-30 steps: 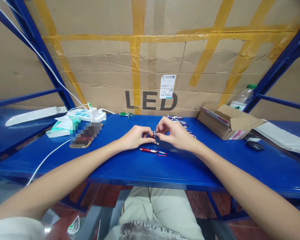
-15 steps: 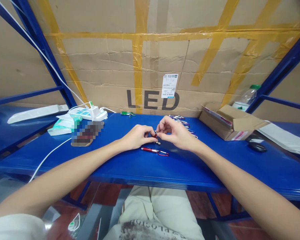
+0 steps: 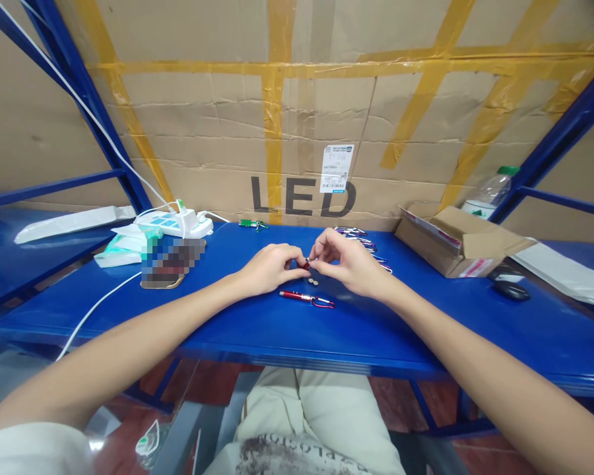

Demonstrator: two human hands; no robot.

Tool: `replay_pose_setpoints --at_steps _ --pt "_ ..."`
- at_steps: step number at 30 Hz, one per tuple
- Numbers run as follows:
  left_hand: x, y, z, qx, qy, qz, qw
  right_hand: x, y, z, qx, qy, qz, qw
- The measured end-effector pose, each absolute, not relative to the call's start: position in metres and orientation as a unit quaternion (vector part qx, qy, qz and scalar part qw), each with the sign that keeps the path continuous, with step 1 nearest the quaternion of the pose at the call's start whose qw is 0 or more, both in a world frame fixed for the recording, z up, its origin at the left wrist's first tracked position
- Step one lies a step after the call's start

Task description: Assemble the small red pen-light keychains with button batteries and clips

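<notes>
Cardboard marked LED backs a blue table [image 3: 426, 330] that fills the middle of the frame. At centre, the left hand [image 3: 270, 267] and right hand [image 3: 344, 264] meet, fingers of both pinched shut on a small red part [image 3: 306, 265]; it is too small to tell which way it points. Just below them lie two button cells [image 3: 313, 282] and a red torch [image 3: 304, 297], its long axis left to right, clip end toward the right. A slip of the pinch could drop the part, and a brushing wrist could scatter the loose cells or roll the torch toward the near edge
</notes>
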State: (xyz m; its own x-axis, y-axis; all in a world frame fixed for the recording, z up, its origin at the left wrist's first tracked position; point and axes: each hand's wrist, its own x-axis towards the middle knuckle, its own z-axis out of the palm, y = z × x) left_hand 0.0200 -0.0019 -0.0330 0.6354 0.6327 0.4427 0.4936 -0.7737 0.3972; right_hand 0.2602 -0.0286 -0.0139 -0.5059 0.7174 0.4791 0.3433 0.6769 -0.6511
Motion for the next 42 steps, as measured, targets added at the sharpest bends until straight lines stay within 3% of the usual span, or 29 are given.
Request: replay_pose_setpoints --at_steps 10,16,20,30,42 --pt "0.012 0.001 -0.030 0.916 0.259 0.299 0.071 0.266 -0.026 -0.013 -0.352 -0.848 0.192 0.346" --pt "0.011 0.003 -0.029 0.910 0.300 0.279 0.056 0.270 -0.025 -0.014 -0.380 -0.882 0.178 0.215" --pt "0.012 0.004 -0.028 0.906 0.321 0.270 0.058 0.268 -0.026 -0.016 -0.374 -0.888 0.201 0.178" --pt "0.011 0.001 -0.023 0.907 0.316 0.264 0.089 0.268 -0.026 -0.017 -0.363 -0.887 0.199 0.205" --pt "0.011 0.000 -0.025 0.927 0.281 0.234 0.086 0.263 -0.034 -0.013 -0.313 -0.888 0.092 0.324"
